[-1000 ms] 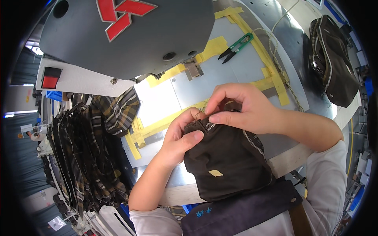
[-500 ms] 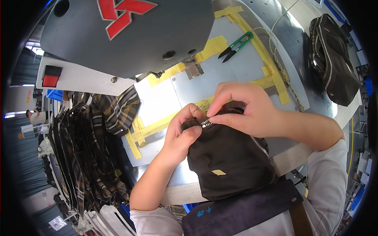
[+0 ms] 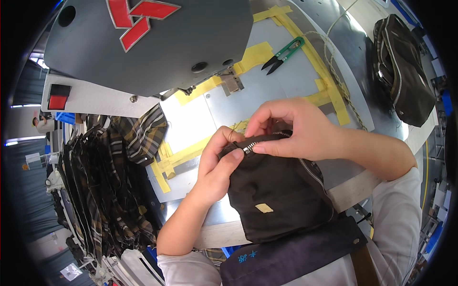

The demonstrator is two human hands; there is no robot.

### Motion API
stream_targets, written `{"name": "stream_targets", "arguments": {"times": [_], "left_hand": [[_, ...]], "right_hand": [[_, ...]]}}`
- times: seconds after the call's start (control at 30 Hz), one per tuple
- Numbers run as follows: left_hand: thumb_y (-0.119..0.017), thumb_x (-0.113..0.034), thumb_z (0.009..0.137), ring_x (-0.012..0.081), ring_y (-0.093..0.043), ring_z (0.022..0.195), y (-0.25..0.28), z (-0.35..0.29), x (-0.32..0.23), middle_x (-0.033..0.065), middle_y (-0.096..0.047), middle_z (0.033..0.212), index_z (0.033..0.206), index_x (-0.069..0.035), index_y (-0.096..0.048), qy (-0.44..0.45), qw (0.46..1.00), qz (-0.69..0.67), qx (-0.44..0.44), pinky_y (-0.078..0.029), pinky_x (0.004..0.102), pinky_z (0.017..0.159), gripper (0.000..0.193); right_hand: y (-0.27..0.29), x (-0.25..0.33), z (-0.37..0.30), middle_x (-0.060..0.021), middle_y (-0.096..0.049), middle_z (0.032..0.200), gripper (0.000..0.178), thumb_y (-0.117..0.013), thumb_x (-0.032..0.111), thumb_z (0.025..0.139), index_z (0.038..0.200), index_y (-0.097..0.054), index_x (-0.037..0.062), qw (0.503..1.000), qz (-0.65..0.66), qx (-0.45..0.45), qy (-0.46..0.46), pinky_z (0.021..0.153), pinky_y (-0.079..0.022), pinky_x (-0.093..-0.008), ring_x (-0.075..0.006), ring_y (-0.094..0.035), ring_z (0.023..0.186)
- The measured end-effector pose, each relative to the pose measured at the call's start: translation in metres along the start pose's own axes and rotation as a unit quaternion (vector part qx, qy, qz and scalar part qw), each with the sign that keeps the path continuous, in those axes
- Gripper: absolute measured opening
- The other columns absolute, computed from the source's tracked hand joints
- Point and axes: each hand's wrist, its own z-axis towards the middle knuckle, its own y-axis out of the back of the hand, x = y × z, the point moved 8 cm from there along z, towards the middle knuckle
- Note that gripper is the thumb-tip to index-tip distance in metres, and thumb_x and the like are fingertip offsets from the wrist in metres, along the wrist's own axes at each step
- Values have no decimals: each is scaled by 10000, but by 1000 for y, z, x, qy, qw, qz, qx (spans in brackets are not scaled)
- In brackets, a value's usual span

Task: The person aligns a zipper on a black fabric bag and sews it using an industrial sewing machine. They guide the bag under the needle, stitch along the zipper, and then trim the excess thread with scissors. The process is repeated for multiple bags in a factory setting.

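A dark brown zippered pouch (image 3: 281,190) lies at the front edge of the work surface, with a small pale yellow patch (image 3: 264,208) on its side. My left hand (image 3: 220,164) grips its upper left corner, thumb on top beside the end of the metal zipper (image 3: 249,147). Just to the right, my right hand (image 3: 291,131) pinches the zipper edge between thumb and bent fingers. Some loose threads stick up near my left fingertips. The pouch's far edge is partly hidden behind my right hand.
A grey sewing machine head (image 3: 157,47) stands at the far left. Green-handled thread snips (image 3: 284,55) lie on the taped plate beside a braided cord (image 3: 341,86). Another dark pouch (image 3: 405,71) sits at the far right; plaid fabric pieces (image 3: 109,176) hang at the left.
My right fingers have shifted slightly and now press closer around the zipper edge. The left hand keeps its hold on the corner. The whole view has drifted a little.
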Motion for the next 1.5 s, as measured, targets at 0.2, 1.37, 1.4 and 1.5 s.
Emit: {"name": "stream_targets", "arguments": {"times": [0.2,1.37,1.4,1.5], "left_hand": [[-582,-112,887,53,-442,839,5,1,-3,-15,-528,907,996,-56,-493,-5,1000,14,-22,-377,212,768,151],[-725,-77,805,79,-519,678,-1,0,-19,27,-595,735,889,-8,-601,-46,951,295,-85,-448,235,623,165],[-727,-79,803,80,-519,678,-2,0,-20,27,-594,734,887,-8,-600,-46,951,293,-87,-449,235,625,167],[-733,-81,797,80,-520,679,-2,0,-20,26,-592,733,885,-10,-598,-48,951,293,-88,-452,236,629,176]], "right_hand": [[7,-10,3,-19,-629,947,214,-725,53,839,1021,-614,37,997,65,1,-35,786,-476,-239,-88,-578,854],[3,-16,9,-13,-667,909,132,-663,141,902,937,-650,14,998,-31,27,-54,795,-467,-244,-81,-590,866],[3,-15,9,-14,-668,904,135,-662,143,903,939,-652,13,999,-15,17,-47,790,-465,-244,-80,-588,860],[2,-13,8,-23,-673,879,160,-666,167,898,941,-661,12,1000,-14,-1,-24,768,-468,-250,-88,-589,833]]}}
